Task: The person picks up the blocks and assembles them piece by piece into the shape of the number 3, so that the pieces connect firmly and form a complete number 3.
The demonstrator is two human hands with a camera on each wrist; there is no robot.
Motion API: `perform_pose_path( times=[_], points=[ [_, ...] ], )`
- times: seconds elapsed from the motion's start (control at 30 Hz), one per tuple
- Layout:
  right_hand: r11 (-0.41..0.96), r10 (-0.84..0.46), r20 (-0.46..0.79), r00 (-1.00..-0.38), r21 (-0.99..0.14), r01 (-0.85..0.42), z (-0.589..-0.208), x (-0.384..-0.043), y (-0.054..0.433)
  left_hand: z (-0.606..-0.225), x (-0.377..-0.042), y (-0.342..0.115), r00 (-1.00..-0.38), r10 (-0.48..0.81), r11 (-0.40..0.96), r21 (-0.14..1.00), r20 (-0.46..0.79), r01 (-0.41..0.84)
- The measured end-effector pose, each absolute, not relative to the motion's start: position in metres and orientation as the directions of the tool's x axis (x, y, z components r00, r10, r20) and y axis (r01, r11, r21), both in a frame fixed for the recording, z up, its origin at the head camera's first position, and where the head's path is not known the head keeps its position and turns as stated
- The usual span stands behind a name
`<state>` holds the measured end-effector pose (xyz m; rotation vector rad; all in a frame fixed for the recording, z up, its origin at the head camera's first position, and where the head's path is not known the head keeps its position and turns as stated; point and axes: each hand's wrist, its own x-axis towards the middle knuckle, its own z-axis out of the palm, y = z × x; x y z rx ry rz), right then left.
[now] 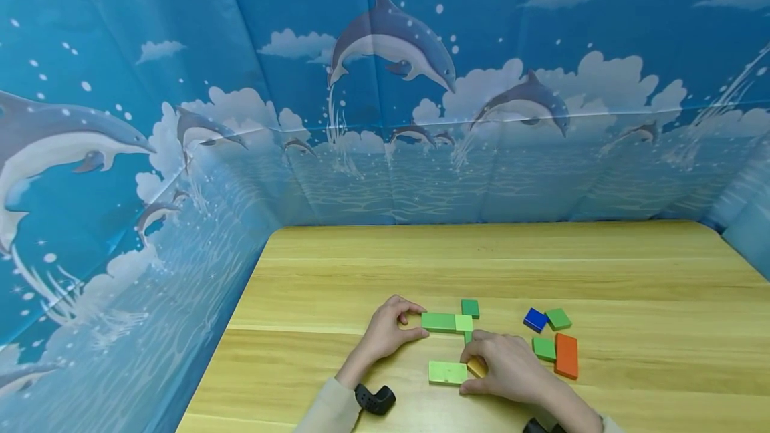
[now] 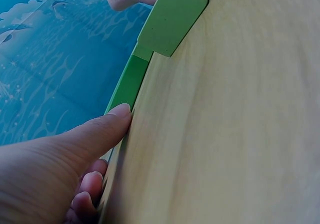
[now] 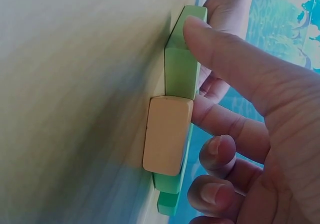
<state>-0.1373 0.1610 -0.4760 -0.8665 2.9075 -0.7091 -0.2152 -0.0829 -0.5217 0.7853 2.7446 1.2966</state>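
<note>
My left hand (image 1: pixel 388 329) pinches the left end of a green rectangular block (image 1: pixel 438 322), thumb on the near side and index finger on the far side. A pale green square block (image 1: pixel 463 323) abuts its right end. A dark green square block (image 1: pixel 470 309) stands behind that, and a green piece (image 1: pixel 468 337) in front is partly covered by my right hand. Nearer to me, my right hand (image 1: pixel 505 365) holds the right end of a light green rectangular block (image 1: pixel 448 373) between thumb and index finger. Beside this end, partly under the hand, is an orange-yellow block (image 3: pixel 167 134).
To the right lie a blue square block (image 1: pixel 535 320), a green square block (image 1: pixel 559 318), another green square block (image 1: pixel 544 349) and an orange-red rectangular block (image 1: pixel 567 356). The wooden table (image 1: pixel 337 266) meets a dolphin-printed curtain (image 1: pixel 361 172) at the back and left.
</note>
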Motion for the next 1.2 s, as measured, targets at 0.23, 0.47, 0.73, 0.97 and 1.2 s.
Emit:
perform_pose_path(
  times=[0.23,0.47,0.73,0.97,1.2],
  points=[
    [0.733,-0.533,0.113,-0.839,-0.434,-0.524,-0.475,-0.136,0.161,-0.523,-0.214,-0.083,-0.877,0.439,0.533,0.728,0.197,0.431],
    [0.745,-0.526,0.094,-0.845,-0.429,-0.511,-0.475,-0.135,0.161,-0.523,-0.213,-0.083,-0.874,0.440,0.532,0.724,0.206,0.439],
    [0.698,-0.520,0.148,-0.841,-0.495,-0.518,-0.464,-0.135,0.173,-0.523,-0.212,-0.082,-0.877,0.435,0.538,0.722,0.204,0.435],
    [0.767,-0.396,0.253,-0.883,-0.438,-0.470,-0.454,-0.141,0.203,-0.522,-0.211,-0.081,-0.874,0.438,0.534,0.720,0.213,0.443],
    [0.849,-0.315,0.124,-0.941,-0.406,-0.338,-0.451,-0.141,0.238,-0.521,-0.211,-0.081,-0.861,0.449,0.528,0.706,0.239,0.471]
  ],
)
